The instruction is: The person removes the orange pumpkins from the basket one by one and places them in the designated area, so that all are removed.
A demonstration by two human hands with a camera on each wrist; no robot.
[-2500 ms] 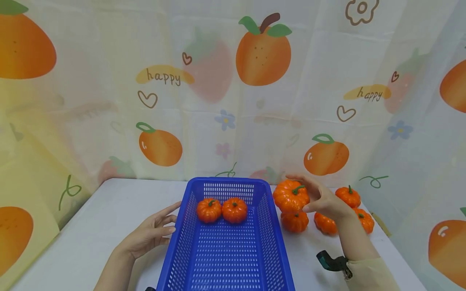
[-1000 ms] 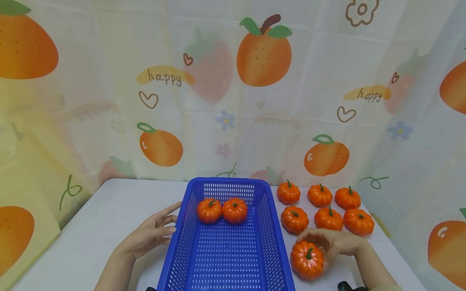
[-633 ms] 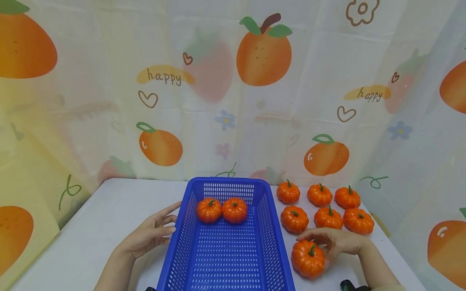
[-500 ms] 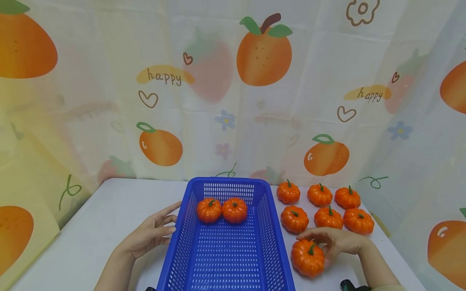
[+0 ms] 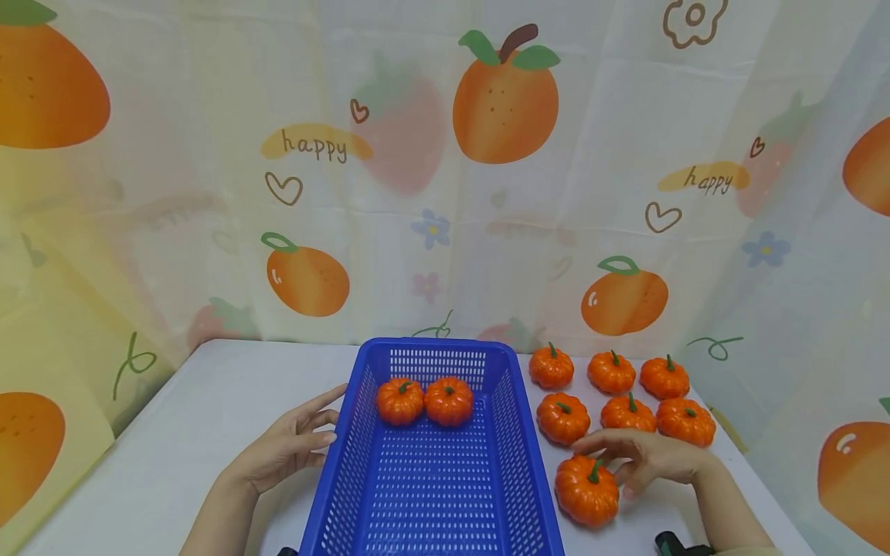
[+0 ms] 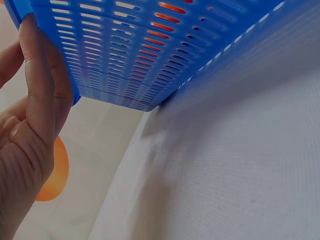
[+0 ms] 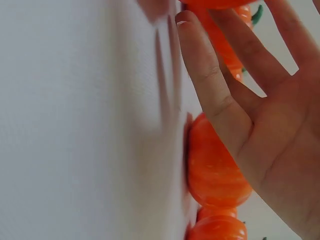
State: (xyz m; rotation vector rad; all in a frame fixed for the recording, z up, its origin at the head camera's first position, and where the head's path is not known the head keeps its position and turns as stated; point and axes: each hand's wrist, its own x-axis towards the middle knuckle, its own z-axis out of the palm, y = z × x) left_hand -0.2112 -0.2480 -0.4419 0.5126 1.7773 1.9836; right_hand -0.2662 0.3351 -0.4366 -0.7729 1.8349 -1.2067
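Observation:
A glossy orange mini pumpkin (image 5: pixel 586 492) with a green stem rests on the table, right of the blue plastic basket (image 5: pixel 431 486). Just behind and right of it is my right hand (image 5: pixel 643 455), its thumb apart from the pumpkin and its fingers loosely extended over the far side. The right wrist view shows the spread fingers (image 7: pixel 205 70) below an orange edge. My left hand (image 5: pixel 281 448) lies against the basket's left side with extended fingers; in the left wrist view its fingertips touch the rim. Two pumpkins (image 5: pixel 399 401) sit side by side at the basket's far end.
Several more pumpkins (image 5: pixel 629 414) stand in two rows on the white table (image 5: pixel 174 448), right of the basket. A fruit-printed curtain (image 5: pixel 389 255) hangs behind the table. A black wrist device (image 5: pixel 677 544) shows below my right hand.
My right hand has brought a pumpkin from above the back row toward the front and set it on the table. Its thumb and fingers have since loosened. The left hand stays put.

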